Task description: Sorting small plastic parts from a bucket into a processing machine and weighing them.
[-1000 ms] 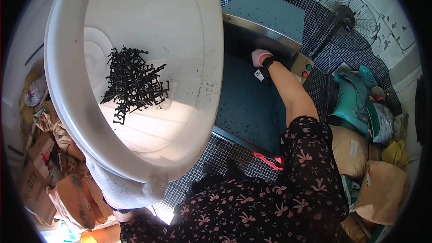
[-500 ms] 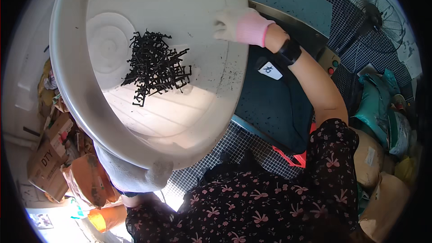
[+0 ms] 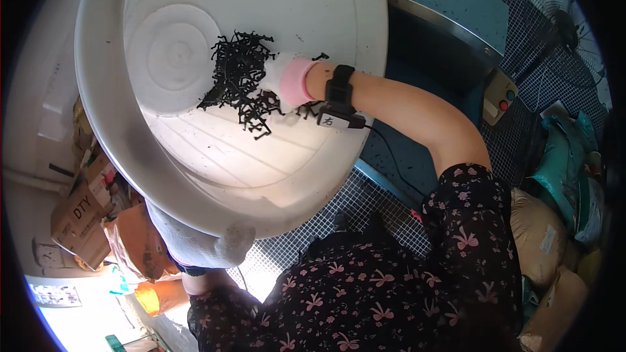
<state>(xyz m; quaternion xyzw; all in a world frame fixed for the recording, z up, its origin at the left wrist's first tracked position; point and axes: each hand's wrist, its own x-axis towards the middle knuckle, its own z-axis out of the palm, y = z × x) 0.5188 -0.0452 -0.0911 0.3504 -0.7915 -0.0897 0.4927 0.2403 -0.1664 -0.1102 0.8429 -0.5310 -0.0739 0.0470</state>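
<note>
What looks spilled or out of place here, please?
Dark flecks are scattered over the blue-grey machine cover, outside the white tub that holds the pile of black pieces, so they look like stray debris. The tub also appears tilted, with the left hand at its rim.

Parts point(image 3: 238, 68): in tub point(image 3: 241, 163)
Machine point(image 3: 450, 10): right of tub
Fan point(image 3: 564, 32): right of machine
Sacks point(image 3: 538, 234): far right, before fan
Carton point(image 3: 81, 225): left of tub
</note>
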